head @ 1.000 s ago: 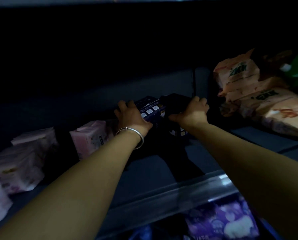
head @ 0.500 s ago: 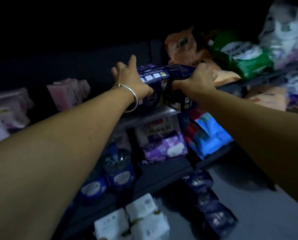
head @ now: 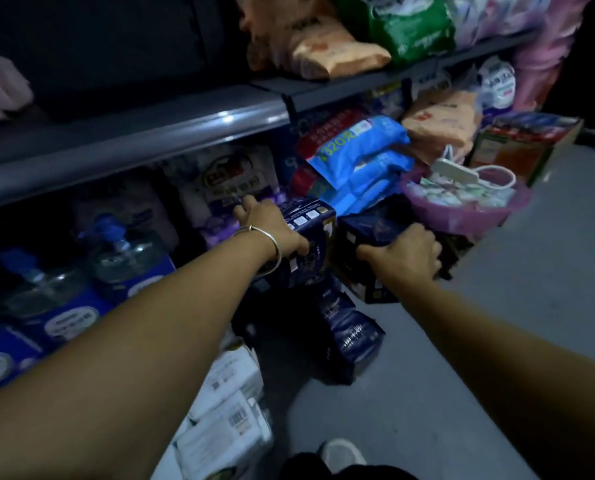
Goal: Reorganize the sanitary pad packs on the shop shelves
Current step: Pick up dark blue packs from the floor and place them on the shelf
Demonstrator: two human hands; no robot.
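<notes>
Both hands have dropped with their dark packs from the upper shelf level to a point in front of the lower shelf, above the floor.

Far left, lower shelf: water bottles (head: 116, 251) on blue boxes (head: 64, 317). White packs (head: 227, 403) lie stacked on the floor below.
Shelf edge (head: 133, 140): grey rail running across above the bottles.
Left hand (head: 272, 230): wears a silver bangle (head: 266, 247); fingers curled over the top of a navy pad pack (head: 310, 233), thumb on its near face.
Second navy pad pack (head: 365, 244): just beside the first, gripped from the right by the right hand (head: 407, 252), fingers wrapped round its far side; how exactly they lie is hard to tell in the dim light.
More dark packs (head: 351, 334): heaped on the floor under the two held ones.
Blue pack (head: 362, 161): tilted, behind the hands.
Orange packs (head: 327, 50) and green pack (head: 410, 26): on the upper shelf.
Pink basket (head: 462, 213): on the floor, right, holding small items.
White shoe (head: 344, 455): bottom centre.
</notes>
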